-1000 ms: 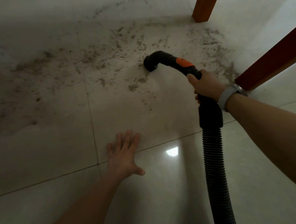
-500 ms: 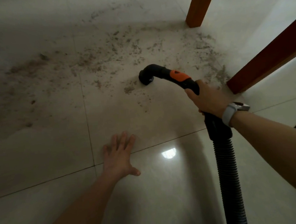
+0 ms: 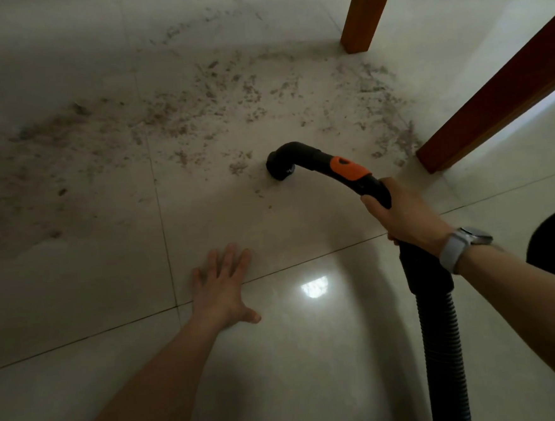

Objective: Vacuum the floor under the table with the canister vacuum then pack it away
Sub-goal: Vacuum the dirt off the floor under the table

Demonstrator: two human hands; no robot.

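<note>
Floor (image 3: 78,290): pale tiles carrying scattered debris (image 3: 197,117) ahead of two wooden legs (image 3: 364,10), both cut off by the frame, as is the hose (image 3: 443,346) at the lower edge, with a further loop showing at the right edge. Left arm reaches forward, left hand (image 3: 220,286) flat on the tiles, fingers straight and slightly spread; right arm enters from the right, right hand (image 3: 401,218) wrapped around the black handle (image 3: 348,167), a watch (image 3: 456,247) on the wrist. Nozzle (image 3: 279,167) meets the floor at the debris edge, its mouth hidden.
</note>
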